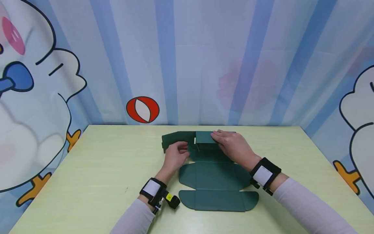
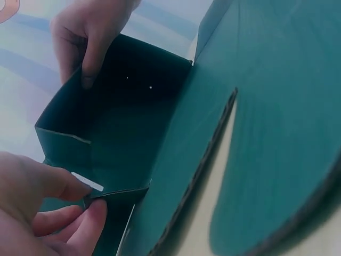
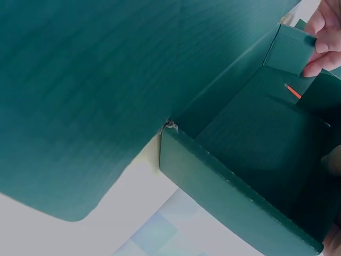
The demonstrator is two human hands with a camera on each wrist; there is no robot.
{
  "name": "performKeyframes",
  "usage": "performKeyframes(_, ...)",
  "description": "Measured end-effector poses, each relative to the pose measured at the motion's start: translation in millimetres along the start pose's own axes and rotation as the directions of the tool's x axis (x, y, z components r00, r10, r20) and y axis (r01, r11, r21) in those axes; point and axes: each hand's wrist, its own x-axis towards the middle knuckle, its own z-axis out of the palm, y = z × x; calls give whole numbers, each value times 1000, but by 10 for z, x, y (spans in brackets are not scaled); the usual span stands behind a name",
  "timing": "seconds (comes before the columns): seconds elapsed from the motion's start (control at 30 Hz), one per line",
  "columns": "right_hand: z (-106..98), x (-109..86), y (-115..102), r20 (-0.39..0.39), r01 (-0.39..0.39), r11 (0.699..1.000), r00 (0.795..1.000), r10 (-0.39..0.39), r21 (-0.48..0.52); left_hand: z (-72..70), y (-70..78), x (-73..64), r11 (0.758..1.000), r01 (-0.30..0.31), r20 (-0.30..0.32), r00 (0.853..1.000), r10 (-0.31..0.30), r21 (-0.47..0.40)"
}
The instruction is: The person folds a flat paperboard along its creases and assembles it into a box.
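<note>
A dark green cardboard box [image 1: 214, 175], partly folded, lies on the table with its lid panels spread flat towards me. At its far end the walls stand up. My left hand [image 1: 174, 159] is at the box's left side. In the left wrist view its thumb and fingers pinch a small side flap [image 2: 120, 200] by its edge. My right hand [image 1: 237, 149] grips the far wall [image 1: 204, 137], with the thumb inside and the fingers outside it, as the left wrist view shows. A side wall [image 3: 229, 194] stands upright in the right wrist view.
The pale yellow table [image 1: 117, 175] reaches back to a striped blue curtain [image 1: 193, 65] with cartoon figures. A black strap with a small device [image 1: 173, 201] is on the left wrist, and another strap [image 1: 265, 175] is on the right.
</note>
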Motion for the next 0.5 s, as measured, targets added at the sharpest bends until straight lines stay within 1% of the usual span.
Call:
performKeyframes(0.13, -10, 4, -5, 7, -4, 1000, 1000, 4, 5, 29, 1, 10, 999, 0, 26, 1000, 1, -41)
performKeyframes(0.23, -12, 6, -7, 6, -4, 1000, 1000, 4, 9, 51, -8, 22, 999, -11, 46, 999, 14, -54)
performKeyframes(0.33, -13, 7, -8, 2, -1, 1000, 1000, 1, 6, 73, -10, 37, 997, -5, 65, 998, 9, -73)
performKeyframes(0.5, -7, 3, -6, -5, 2, 1000, 1000, -2, -2, 102, 1, 56, 997, 4, 97, 995, 3, -76)
